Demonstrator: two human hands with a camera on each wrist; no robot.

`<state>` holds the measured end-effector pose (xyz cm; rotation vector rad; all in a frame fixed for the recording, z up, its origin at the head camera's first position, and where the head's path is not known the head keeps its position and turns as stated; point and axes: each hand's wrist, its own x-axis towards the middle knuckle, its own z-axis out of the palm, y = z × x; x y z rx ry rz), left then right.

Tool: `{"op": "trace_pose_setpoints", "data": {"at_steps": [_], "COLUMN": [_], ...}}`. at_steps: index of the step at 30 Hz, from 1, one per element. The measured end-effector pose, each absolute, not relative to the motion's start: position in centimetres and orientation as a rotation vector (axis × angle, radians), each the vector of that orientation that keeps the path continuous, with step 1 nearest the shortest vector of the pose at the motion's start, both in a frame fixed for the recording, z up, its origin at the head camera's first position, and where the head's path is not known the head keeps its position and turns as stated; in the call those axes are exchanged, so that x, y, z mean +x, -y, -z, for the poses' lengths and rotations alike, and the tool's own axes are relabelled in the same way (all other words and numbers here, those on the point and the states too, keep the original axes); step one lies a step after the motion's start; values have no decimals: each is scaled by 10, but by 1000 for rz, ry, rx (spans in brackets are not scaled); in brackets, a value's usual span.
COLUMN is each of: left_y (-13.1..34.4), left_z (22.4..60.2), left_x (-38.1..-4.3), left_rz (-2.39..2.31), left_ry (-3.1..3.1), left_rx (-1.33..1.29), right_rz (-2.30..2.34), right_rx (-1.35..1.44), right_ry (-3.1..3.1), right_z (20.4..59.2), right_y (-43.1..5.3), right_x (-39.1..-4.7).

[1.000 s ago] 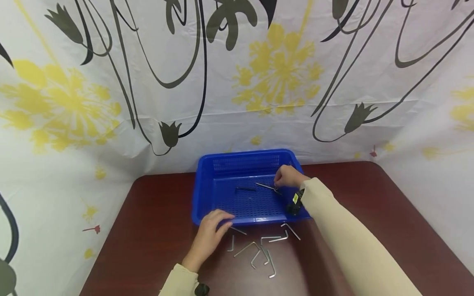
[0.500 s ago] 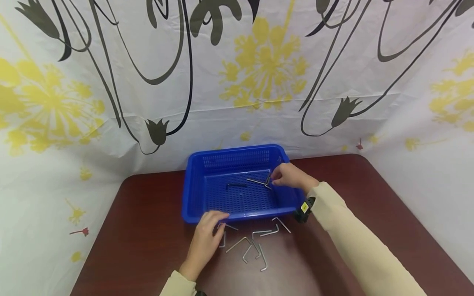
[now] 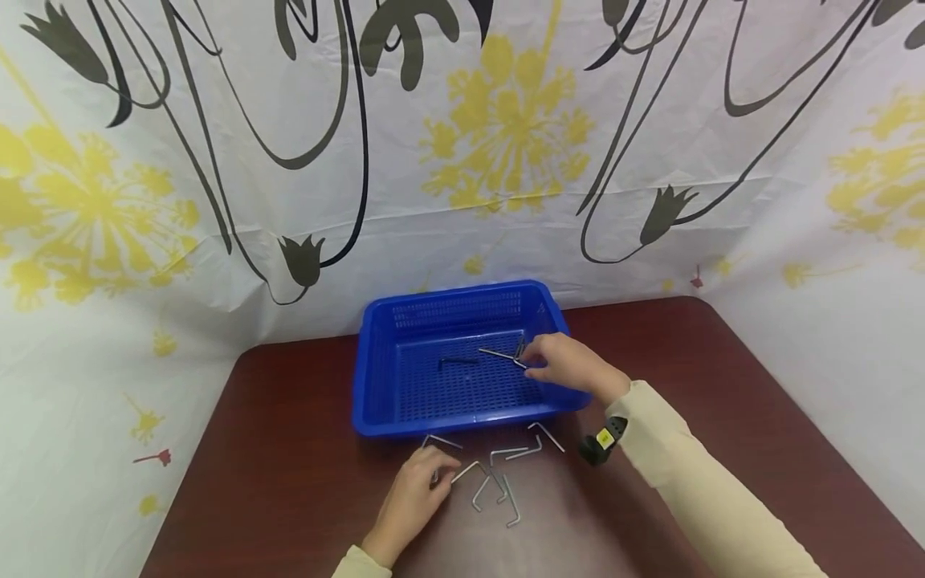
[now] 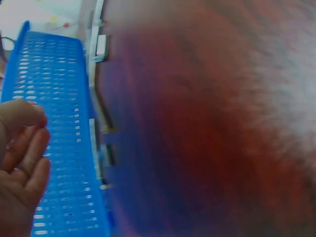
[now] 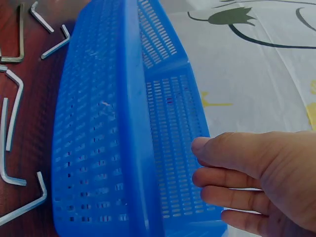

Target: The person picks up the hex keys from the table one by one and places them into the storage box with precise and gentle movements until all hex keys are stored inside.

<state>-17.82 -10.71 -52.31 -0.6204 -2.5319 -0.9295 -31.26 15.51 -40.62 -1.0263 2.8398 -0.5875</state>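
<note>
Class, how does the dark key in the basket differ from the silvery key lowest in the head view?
Colour: the dark key looks nearly black; the silvery key is pale.
Place: the dark key lies inside the blue basket; the silvery key on the table.
Pose: the dark key's long arm runs side to side; the silvery key's runs mostly near to far.
Both are L-shaped.

readable text: none | yellow label (image 3: 605,438): on dark right-wrist device (image 3: 592,451) (marking too small to read)
</note>
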Motion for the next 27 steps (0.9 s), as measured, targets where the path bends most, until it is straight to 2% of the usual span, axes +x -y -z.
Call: {"op": "trace_pose_setpoints", "data": {"at_steps": [12, 27], "left_y": [102, 97], "left_z": [531, 531], "left_x": [-179, -185], "left_rz": [766, 626], "left_ry": [2828, 2818], "left_rx": [-502, -535], "right_rz": [530, 519], "right_rx": [-1136, -1250], "right_ry": [-2926, -3033], "right_z": [415, 424], "right_y": [-161, -173], "right_x": [-289, -262]}}
